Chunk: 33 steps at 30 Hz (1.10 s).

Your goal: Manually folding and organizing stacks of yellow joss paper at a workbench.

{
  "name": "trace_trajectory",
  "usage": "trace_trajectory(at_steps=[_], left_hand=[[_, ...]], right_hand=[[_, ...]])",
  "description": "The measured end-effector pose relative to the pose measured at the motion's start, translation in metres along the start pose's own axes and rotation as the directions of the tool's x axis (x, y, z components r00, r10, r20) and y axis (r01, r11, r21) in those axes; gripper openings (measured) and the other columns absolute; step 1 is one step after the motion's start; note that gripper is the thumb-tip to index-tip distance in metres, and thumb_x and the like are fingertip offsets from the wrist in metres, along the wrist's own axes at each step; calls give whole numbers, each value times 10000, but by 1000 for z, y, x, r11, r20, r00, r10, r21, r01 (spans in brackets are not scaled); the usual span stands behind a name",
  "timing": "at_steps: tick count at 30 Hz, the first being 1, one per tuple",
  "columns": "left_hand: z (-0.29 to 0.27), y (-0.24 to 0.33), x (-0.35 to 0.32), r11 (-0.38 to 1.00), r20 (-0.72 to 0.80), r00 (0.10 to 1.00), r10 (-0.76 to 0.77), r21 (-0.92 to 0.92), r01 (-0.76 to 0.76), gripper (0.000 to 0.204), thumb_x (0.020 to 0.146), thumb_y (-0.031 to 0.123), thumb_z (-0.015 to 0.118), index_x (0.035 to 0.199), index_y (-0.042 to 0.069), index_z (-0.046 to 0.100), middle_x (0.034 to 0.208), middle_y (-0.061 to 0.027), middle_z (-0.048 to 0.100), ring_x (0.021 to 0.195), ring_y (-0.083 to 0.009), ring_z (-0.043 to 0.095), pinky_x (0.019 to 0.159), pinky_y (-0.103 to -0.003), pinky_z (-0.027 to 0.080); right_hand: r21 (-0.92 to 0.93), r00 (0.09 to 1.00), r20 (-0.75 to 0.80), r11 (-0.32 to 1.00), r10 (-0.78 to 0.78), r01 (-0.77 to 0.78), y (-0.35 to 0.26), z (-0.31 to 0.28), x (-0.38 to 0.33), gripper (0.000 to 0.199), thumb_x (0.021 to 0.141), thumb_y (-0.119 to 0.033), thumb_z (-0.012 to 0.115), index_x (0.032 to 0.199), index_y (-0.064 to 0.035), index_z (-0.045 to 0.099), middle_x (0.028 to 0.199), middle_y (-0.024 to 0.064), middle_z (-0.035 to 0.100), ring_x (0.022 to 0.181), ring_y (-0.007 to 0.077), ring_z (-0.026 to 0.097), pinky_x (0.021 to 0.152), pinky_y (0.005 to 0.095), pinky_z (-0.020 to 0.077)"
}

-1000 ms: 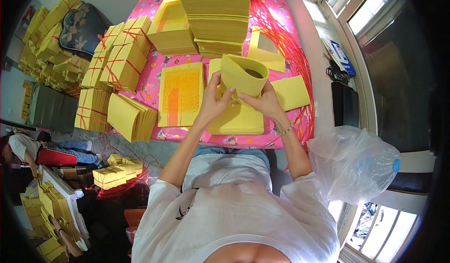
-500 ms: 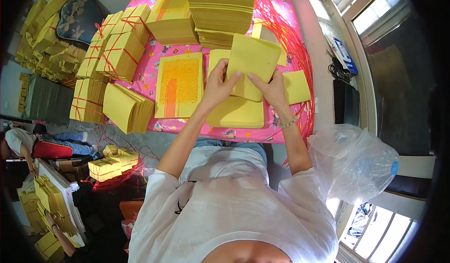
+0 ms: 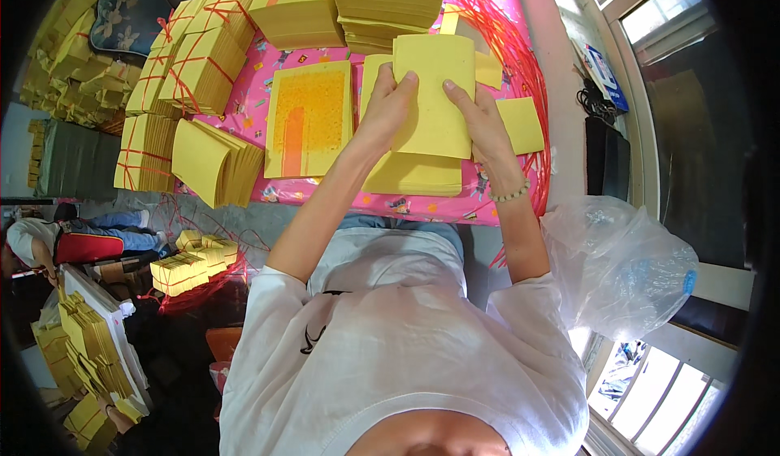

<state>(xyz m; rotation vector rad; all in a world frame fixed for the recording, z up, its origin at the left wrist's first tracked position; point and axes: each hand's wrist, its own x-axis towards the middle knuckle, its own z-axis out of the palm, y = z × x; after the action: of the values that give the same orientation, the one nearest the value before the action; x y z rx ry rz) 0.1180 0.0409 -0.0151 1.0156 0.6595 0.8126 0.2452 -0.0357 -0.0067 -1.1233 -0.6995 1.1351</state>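
Between my two hands is a small stack of yellow paper (image 3: pixel 435 103), held upright over the table. My left hand (image 3: pixel 388 111) grips its left edge, thumb on the front face and fingers behind. On the opposite edge, my right hand (image 3: pixel 487 127) grips it the same way, its fingertips mostly hidden. Beneath lies a flat pile of yellow paper (image 3: pixel 418 177), partly covered by the held sheets. To the left sits a yellow paper stack with an orange-stained top (image 3: pixel 317 119). A single yellow piece (image 3: pixel 522 123) lies beside my right hand.
A tall yellow paper stack (image 3: pixel 388 5) stands at the back of the pink patterned table (image 3: pixel 252 115). Bundles tied with red string (image 3: pixel 203 70) line its left side; red strings (image 3: pixel 520 58) run down the right. A clear plastic bag (image 3: pixel 621 269) hangs at right. People work at far left.
The held paper has turned from a tilt to nearly straight, and both hands have shifted with it. The whole view has moved slightly, with the table appearing higher.
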Motion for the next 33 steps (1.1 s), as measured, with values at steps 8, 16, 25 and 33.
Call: trace_trajectory(at_steps=[8,16,25,33], left_hand=[[4,-5,-15,897,104,918,383,197,-396,244,963,70,438,1191,-10,403,1083,-92,536,1002,-126,504,879,-268,417],[10,8,-39,930,173,921,349,57,-363,248,952,48,452,1191,-7,414,1122,-90,503,1074,-123,455,939,-264,372],[9,7,-46,922,200,905,375,14,-386,367,938,49,500,1282,-16,388,1157,-83,500,1103,-137,463,961,-267,363],[7,0,-52,915,201,909,365,103,-390,370,940,66,506,1287,-23,415,1182,-119,551,1094,-160,515,924,-278,412]], right_hand=[[-64,995,-31,994,-91,88,1,1,-16,372,923,-129,578,1249,31,498,1148,84,607,1023,129,576,871,263,469],[-86,972,38,968,-232,235,1,-7,-35,406,880,-76,640,1246,5,482,1155,73,600,1035,126,571,887,271,464],[-174,950,126,937,-285,304,-6,-12,-37,419,866,-57,652,1237,2,467,1146,77,587,1060,137,557,901,274,458],[-182,918,86,899,-388,397,-31,-12,-29,311,877,-20,624,1154,-12,482,1058,64,588,991,120,559,865,265,468]])
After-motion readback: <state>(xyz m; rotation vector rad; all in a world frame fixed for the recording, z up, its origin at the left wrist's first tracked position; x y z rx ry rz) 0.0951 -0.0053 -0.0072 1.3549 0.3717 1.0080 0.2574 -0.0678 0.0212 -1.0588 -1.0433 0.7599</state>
